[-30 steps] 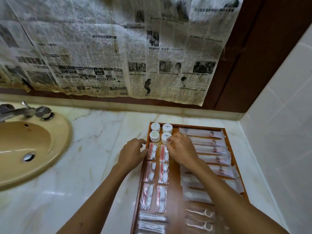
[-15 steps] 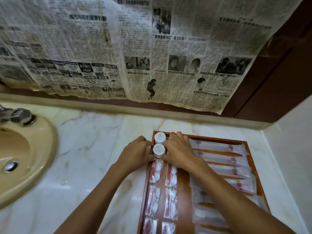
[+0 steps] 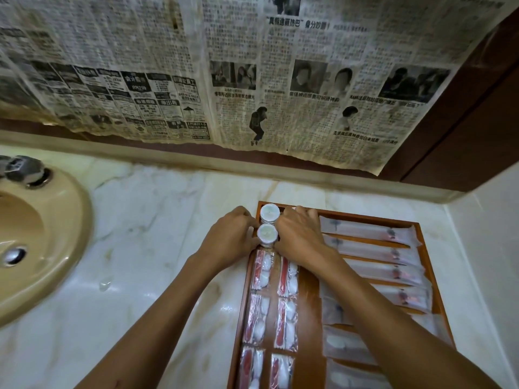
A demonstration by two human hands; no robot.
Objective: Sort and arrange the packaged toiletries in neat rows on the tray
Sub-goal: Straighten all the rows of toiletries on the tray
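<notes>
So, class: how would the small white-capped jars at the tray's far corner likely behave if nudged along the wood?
The jars look squat with flat round caps, so they would probably slide, not tip. Small plastic suggests light. One knocked on its side might roll. Both hands flank them.

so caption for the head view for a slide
Both hands flank two white-capped jars in the wooden tray's far-left corner.

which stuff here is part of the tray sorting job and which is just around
Part of the job: wooden tray, white-capped bottles, red-and-white sachets, long clear packets, left hand, right hand.

Just around: sink, tap, newspaper, marble counter.
</notes>
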